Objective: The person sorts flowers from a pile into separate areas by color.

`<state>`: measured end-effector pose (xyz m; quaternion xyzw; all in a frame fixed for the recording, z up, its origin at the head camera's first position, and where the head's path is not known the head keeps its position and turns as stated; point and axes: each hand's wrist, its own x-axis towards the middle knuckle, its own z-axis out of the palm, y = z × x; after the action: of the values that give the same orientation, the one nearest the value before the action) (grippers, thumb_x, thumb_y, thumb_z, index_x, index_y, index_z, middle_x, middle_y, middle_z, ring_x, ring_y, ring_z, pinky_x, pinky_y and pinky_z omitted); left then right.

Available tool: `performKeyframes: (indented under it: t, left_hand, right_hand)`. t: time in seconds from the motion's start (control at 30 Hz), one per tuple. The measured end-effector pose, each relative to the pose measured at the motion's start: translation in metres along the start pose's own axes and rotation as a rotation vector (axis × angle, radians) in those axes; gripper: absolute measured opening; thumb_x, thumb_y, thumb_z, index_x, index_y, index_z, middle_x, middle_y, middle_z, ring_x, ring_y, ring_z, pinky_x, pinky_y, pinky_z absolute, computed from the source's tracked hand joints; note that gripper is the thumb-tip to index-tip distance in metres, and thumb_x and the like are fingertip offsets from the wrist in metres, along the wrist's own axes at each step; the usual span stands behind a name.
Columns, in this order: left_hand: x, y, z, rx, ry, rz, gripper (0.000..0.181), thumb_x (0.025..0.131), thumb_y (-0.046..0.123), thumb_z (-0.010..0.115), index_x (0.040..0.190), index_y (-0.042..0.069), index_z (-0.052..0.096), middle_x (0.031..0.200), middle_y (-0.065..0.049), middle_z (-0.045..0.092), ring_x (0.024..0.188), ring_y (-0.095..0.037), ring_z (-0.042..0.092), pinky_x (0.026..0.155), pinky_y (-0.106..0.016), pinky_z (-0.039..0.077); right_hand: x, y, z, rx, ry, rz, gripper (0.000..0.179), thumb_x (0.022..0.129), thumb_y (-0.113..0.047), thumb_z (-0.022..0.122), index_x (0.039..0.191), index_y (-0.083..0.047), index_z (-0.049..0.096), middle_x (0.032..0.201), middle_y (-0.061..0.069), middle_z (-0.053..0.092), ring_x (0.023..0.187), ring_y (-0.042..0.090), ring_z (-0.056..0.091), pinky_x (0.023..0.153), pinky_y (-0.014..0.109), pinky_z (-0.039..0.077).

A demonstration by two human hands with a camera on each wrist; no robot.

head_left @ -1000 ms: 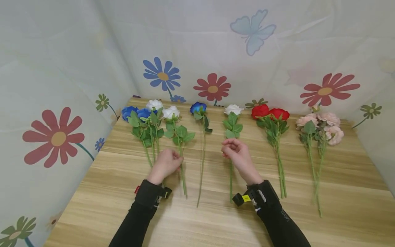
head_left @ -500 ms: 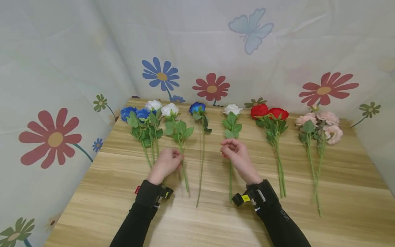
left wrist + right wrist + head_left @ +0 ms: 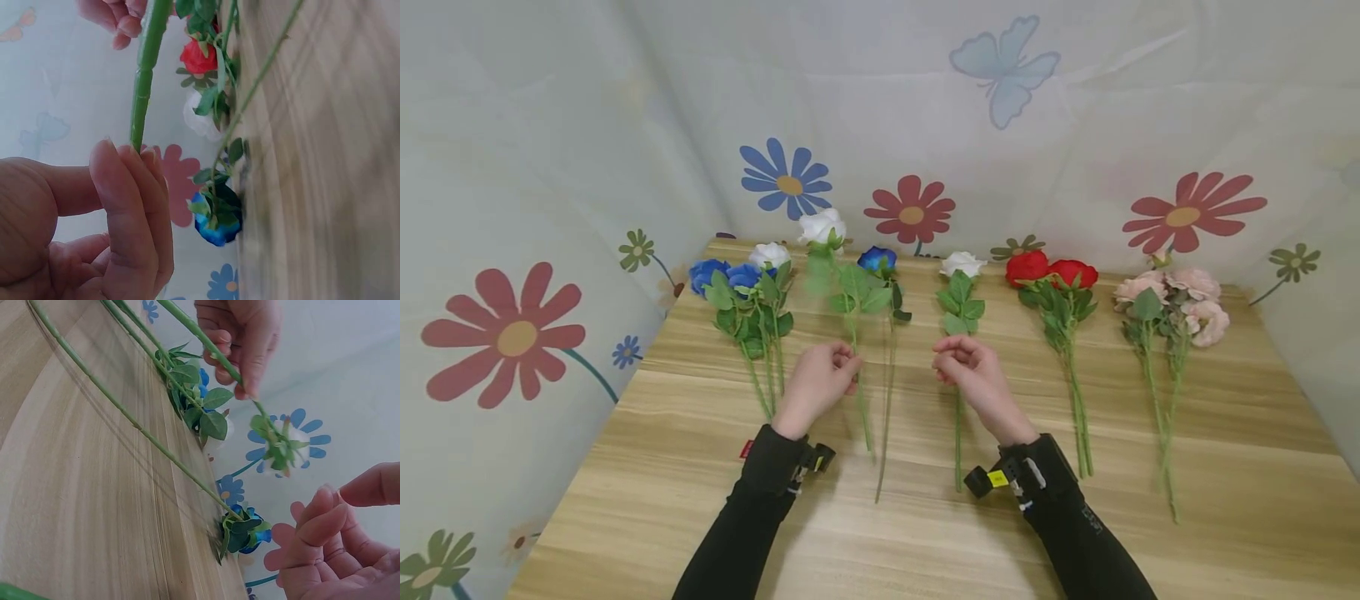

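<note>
My left hand point(image 3: 818, 385) pinches the green stem of a white rose point(image 3: 822, 228) between thumb and fingers. In the right wrist view the lifted rose is tilted, with its bloom above the tabletop. Just right of it lies a single blue rose point(image 3: 877, 261) with a long thin stem. My right hand point(image 3: 976, 377) hovers over the stem of another white rose point(image 3: 962, 265), its fingers loosely bent and holding nothing. From the left wrist, the held stem point(image 3: 145, 75) runs upward out of the fingertips.
Two blue roses point(image 3: 709, 275) and a white rose point(image 3: 770, 255) lie together on the left of the wooden table point(image 3: 925, 550). Red roses point(image 3: 1027, 268) lie right of centre, pale pink flowers point(image 3: 1206, 322) farther right. A printed cloth point(image 3: 880, 100) hangs behind.
My left hand has raised the white rose off the table and shifted it rightward, away from the blue and white group. The right hand has stayed in place.
</note>
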<state>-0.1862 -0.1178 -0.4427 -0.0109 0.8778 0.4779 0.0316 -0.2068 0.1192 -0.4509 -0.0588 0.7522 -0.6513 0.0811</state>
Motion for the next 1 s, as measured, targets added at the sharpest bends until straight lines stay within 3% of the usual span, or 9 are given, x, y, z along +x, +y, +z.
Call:
performKeyframes:
  t: [0.2,0.4,0.57,0.77,1.0]
  left_hand:
    - [0.008,0.016,0.010,-0.084,-0.011,0.082,0.019,0.101,0.019,0.062,0.106,0.002,0.066,0.084,-0.012,0.069,0.073,-0.030,0.072,0.063,-0.028,0.057]
    - [0.013,0.018,0.019,-0.114,-0.008,0.137,0.016,0.100,0.017,0.063,0.099,0.001,0.066,0.081,-0.014,0.070,0.074,-0.036,0.072,0.059,-0.026,0.055]
    - [0.016,0.019,0.022,-0.109,0.012,0.177,0.016,0.099,0.018,0.064,0.097,0.002,0.066,0.080,-0.013,0.070,0.071,-0.034,0.072,0.058,-0.026,0.055]
    - [0.016,0.018,0.024,-0.108,0.002,0.203,0.014,0.099,0.016,0.064,0.096,0.003,0.067,0.080,-0.013,0.070,0.071,-0.035,0.071,0.057,-0.026,0.054]
    - [0.016,0.019,0.027,-0.104,-0.002,0.239,0.014,0.099,0.018,0.065,0.096,0.005,0.067,0.082,-0.012,0.071,0.070,-0.027,0.070,0.060,-0.026,0.054]
  right_hand:
    - [0.000,0.000,-0.003,-0.025,-0.049,0.000,0.026,0.098,-0.005,0.057,0.119,0.011,0.056,0.084,-0.001,0.065,0.075,0.009,0.060,0.071,0.025,0.052]
    - [-0.001,0.000,-0.004,-0.057,-0.098,0.017,0.028,0.100,-0.007,0.056,0.121,0.010,0.056,0.092,0.003,0.066,0.078,0.008,0.061,0.074,0.026,0.053]
    - [-0.002,0.000,-0.004,-0.086,-0.143,0.013,0.028,0.099,-0.008,0.056,0.123,0.008,0.057,0.101,0.016,0.067,0.082,0.011,0.064,0.077,0.027,0.054]
    - [-0.005,0.003,0.001,-0.149,-0.262,0.020,0.033,0.099,-0.008,0.057,0.128,0.008,0.055,0.112,0.027,0.065,0.089,0.018,0.066,0.078,0.030,0.055]
    - [-0.006,0.004,0.007,-0.181,-0.374,0.032,0.038,0.100,-0.013,0.058,0.133,0.007,0.056,0.122,0.028,0.066,0.100,0.027,0.068,0.082,0.037,0.059]
